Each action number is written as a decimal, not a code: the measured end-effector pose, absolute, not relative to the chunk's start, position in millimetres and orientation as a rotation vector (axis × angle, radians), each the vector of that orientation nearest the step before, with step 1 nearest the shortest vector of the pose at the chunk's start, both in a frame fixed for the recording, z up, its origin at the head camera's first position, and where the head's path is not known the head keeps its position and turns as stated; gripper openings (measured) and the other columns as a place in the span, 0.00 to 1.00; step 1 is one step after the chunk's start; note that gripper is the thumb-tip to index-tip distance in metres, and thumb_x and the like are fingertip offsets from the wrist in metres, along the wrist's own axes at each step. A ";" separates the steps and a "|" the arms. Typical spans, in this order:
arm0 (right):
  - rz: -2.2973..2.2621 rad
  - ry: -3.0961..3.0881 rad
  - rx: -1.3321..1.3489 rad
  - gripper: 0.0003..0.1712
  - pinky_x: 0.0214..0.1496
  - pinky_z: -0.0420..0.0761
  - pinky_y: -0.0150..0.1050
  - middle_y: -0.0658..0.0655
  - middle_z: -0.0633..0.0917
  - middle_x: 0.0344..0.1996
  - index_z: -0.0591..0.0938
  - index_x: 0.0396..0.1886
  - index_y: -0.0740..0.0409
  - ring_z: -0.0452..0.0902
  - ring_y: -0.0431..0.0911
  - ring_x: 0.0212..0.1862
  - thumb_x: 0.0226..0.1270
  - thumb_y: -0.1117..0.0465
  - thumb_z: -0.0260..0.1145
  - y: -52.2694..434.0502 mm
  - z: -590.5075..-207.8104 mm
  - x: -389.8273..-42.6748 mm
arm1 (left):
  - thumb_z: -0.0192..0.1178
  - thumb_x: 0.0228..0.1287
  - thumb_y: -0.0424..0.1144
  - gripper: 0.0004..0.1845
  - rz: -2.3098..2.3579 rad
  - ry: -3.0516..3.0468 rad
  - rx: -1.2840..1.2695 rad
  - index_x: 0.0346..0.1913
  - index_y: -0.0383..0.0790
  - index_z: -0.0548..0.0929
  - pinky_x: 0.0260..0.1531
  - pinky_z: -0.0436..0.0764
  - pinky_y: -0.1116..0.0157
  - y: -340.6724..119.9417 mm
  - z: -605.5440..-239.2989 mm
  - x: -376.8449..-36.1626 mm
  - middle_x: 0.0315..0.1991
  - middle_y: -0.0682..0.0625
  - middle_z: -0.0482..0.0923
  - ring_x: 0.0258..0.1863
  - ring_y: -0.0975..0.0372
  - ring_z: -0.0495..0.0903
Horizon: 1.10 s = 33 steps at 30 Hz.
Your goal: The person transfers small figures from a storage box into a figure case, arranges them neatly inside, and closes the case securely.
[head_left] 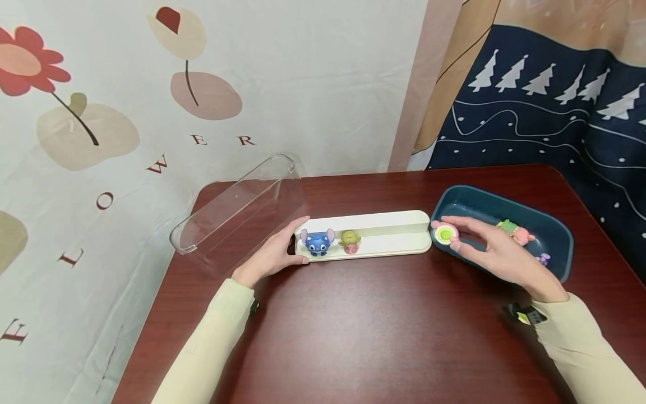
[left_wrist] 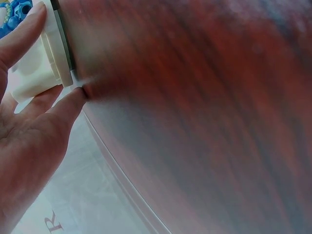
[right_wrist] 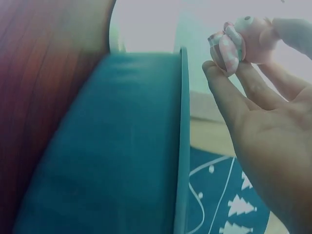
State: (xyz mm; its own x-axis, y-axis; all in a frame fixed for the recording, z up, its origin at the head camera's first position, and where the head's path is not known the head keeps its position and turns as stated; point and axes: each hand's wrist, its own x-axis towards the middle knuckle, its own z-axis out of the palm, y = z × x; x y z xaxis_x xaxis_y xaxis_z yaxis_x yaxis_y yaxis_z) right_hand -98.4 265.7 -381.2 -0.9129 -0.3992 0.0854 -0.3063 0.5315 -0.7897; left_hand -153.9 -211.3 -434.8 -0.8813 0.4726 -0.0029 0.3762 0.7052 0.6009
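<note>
A clear lid lies far left. The left hand, thumb and fingers parted, grips the white case by its left end; inside sit a blue toy and, right of it, a green toy. Over the bin's left side, the right hand pinches a pink toy; more toys lie farther right.

On the desk, a cover lay left of a tray, and a bin stood just right of it. Within the tray's left half sat one figurine, another to its right. In the bin's right part lay a toy. The left grip held the tray's left end; the right grip, a trinket above the bin's left end.
</note>
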 end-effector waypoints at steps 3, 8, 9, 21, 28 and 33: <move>-1.376 2.616 -0.657 0.30 0.60 0.75 0.23 0.53 0.78 0.67 0.74 0.74 0.50 0.72 0.34 0.62 0.75 0.62 0.68 255.8 -381.7 -99.0 | 0.81 0.54 0.37 0.54 0.918 2.756 0.695 0.81 0.42 0.59 0.73 0.65 0.48 -211.2 -434.3 -153.6 0.76 0.40 0.66 0.73 0.48 0.67; -1.369 2.561 -0.694 0.29 0.60 0.74 0.22 0.53 0.77 0.67 0.73 0.75 0.46 0.73 0.44 0.64 0.77 0.59 0.66 240.0 -385.9 -100.5 | 0.80 0.55 0.37 0.54 0.915 2.754 0.693 0.81 0.43 0.58 0.73 0.65 0.48 -211.5 -433.1 -152.8 0.76 0.40 0.65 0.73 0.48 0.67; -1.362 2.557 -0.692 0.29 0.60 0.74 0.22 0.53 0.77 0.67 0.73 0.75 0.46 0.72 0.46 0.64 0.77 0.58 0.65 237.1 -387.0 -100.7 | 0.80 0.55 0.37 0.54 0.914 2.754 0.691 0.81 0.43 0.58 0.73 0.65 0.48 -211.5 -432.8 -152.7 0.76 0.40 0.65 0.73 0.48 0.67; -1.275 2.615 -0.751 0.29 0.50 0.80 0.46 0.52 0.80 0.61 0.73 0.76 0.47 0.72 0.47 0.55 0.78 0.58 0.63 209.6 -403.6 -106.9 | 0.80 0.55 0.36 0.55 0.923 2.741 0.669 0.81 0.43 0.58 0.73 0.64 0.48 -211.4 -434.0 -152.6 0.76 0.41 0.65 0.73 0.48 0.67; -1.293 2.588 -0.749 0.27 0.52 0.80 0.50 0.54 0.80 0.64 0.74 0.74 0.50 0.73 0.49 0.57 0.78 0.56 0.63 199.5 -413.1 -112.0 | 0.80 0.55 0.37 0.55 0.916 2.746 0.657 0.81 0.44 0.57 0.73 0.64 0.48 -212.6 -436.1 -153.3 0.76 0.41 0.65 0.73 0.48 0.67; -1.295 2.559 -0.730 0.29 0.64 0.74 0.62 0.56 0.78 0.68 0.73 0.75 0.51 0.72 0.53 0.65 0.78 0.53 0.64 192.7 -416.8 -115.6 | 0.80 0.55 0.36 0.55 0.921 2.751 0.677 0.81 0.44 0.58 0.73 0.65 0.48 -212.1 -435.4 -152.6 0.76 0.41 0.66 0.73 0.47 0.68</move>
State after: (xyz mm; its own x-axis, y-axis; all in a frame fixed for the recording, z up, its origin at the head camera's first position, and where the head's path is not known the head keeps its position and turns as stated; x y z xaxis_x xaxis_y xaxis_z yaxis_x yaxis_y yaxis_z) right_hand -115.6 192.7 -416.8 -0.8626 -0.5026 0.0574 -0.3438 0.4993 -0.7953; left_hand -152.6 -212.1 -435.4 -0.8841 0.4672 -0.0103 0.3668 0.7076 0.6040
